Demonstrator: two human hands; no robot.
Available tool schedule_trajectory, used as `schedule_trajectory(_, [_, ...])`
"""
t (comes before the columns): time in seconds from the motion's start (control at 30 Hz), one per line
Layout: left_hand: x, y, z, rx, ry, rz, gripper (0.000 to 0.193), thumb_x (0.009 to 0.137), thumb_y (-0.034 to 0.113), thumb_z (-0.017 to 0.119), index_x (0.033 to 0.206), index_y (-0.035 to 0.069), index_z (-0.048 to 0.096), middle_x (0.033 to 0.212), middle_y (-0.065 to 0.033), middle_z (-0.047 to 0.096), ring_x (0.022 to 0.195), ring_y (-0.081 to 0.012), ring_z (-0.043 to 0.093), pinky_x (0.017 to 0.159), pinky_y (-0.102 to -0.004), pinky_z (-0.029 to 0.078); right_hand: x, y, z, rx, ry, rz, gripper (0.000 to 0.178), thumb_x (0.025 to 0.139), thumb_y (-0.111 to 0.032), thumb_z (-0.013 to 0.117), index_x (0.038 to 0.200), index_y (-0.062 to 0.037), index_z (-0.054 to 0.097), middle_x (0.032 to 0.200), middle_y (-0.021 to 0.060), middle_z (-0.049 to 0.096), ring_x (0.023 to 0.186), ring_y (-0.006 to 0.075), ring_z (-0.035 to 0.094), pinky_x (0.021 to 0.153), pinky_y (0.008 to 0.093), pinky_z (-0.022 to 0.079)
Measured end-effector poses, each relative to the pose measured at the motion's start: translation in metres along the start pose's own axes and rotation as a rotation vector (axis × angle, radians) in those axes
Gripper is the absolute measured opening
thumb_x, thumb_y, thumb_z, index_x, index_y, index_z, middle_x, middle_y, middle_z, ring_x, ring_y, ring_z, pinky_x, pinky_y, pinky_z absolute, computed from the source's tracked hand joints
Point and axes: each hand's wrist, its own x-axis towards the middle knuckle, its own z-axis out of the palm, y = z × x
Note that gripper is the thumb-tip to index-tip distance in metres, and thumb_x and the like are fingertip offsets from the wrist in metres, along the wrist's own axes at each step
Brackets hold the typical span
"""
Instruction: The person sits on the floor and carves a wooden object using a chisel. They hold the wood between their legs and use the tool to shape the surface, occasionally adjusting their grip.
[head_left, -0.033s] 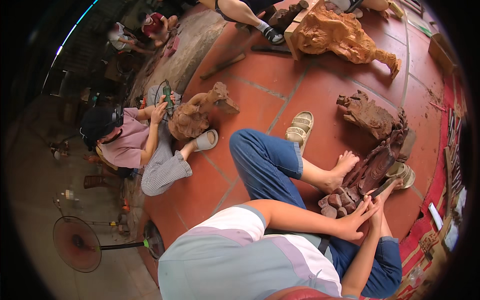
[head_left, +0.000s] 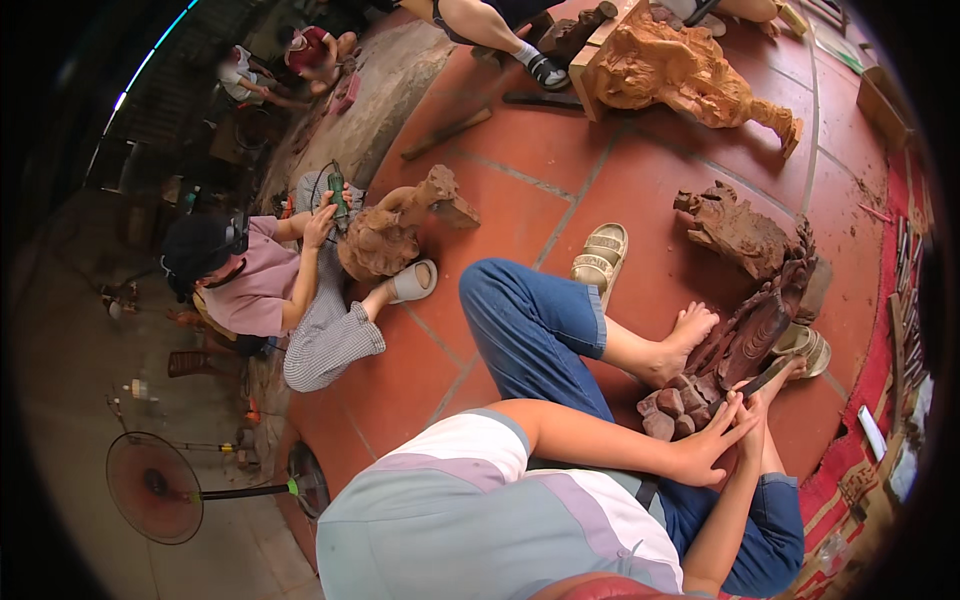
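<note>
A dark reddish-brown wood carving (head_left: 757, 318) with flowing folds lies on the floor between my bare feet, its knobby end close to me. My right hand (head_left: 754, 418) is closed round a slim dark hand tool (head_left: 768, 377) held against the carving's near side. Its exact kind is hard to make out. My left hand (head_left: 706, 452) comes across from the left, thumb and fingers spread. Its fingertips meet the right hand beside the tool's near end, partly overlapping it.
Beyond lies a rough brown carving (head_left: 737, 228); farther back is a large orange-brown one (head_left: 672, 70). Sandals (head_left: 600, 255) flank my feet. Many slender tools (head_left: 908, 300) lie along a red cloth (head_left: 845, 465). At left, a co-worker (head_left: 255, 285) holds a green power tool (head_left: 338, 192) on another carving (head_left: 385, 235).
</note>
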Motion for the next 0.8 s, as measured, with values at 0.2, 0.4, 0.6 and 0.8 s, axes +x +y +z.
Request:
schedule_trajectory(0.2, [0.016, -0.012, 0.007, 0.07, -0.055, -0.002, 0.104, 0.07, 0.008, 0.068, 0.15, 0.018, 0.002, 0.149, -0.0291, -0.016, 0.137, -0.0479, -0.014, 0.112, -0.0529, 0.009, 0.013, 0.028, -0.029, 0.147, -0.032, 0.035, 0.011, 0.085, -0.006, 0.062, 0.092, -0.0092, 0.053, 0.071, -0.0055, 0.05, 0.056, 0.0031, 0.044, 0.046, 0.0178, 0.033])
schedule_trajectory(0.4, [0.002, 0.016, 0.005, 0.184, -0.035, -0.018, 0.102, 0.07, 0.006, 0.065, 0.15, 0.02, 0.003, 0.147, -0.0295, -0.021, 0.137, -0.0488, -0.013, 0.112, -0.0535, 0.008, 0.009, 0.022, -0.017, 0.12, -0.016, -0.055, 0.01, 0.085, -0.005, 0.062, 0.09, -0.0089, 0.054, 0.072, -0.0044, 0.051, 0.057, 0.0041, 0.045, 0.047, 0.0181, 0.035])
schedule_trajectory(0.6, [0.017, -0.003, 0.01, 0.072, -0.038, -0.056, 0.102, 0.07, 0.007, 0.065, 0.15, 0.021, 0.005, 0.148, -0.0309, -0.017, 0.137, -0.0477, -0.014, 0.111, -0.0542, 0.013, 0.009, 0.02, -0.025, 0.079, -0.015, 0.039, 0.011, 0.087, -0.007, 0.061, 0.093, -0.0098, 0.052, 0.072, -0.0045, 0.05, 0.057, 0.0039, 0.048, 0.048, 0.0161, 0.036])
schedule_trajectory(0.8, [0.012, -0.022, 0.01, 0.007, -0.138, -0.078, 0.103, 0.069, 0.006, 0.065, 0.15, 0.017, 0.003, 0.149, -0.0296, -0.012, 0.138, -0.0465, -0.014, 0.112, -0.0536, 0.006, 0.002, 0.033, -0.019, 0.252, -0.018, 0.088, 0.014, 0.087, -0.007, 0.061, 0.097, -0.0117, 0.052, 0.075, -0.0048, 0.051, 0.062, 0.0046, 0.049, 0.05, 0.0169, 0.038])
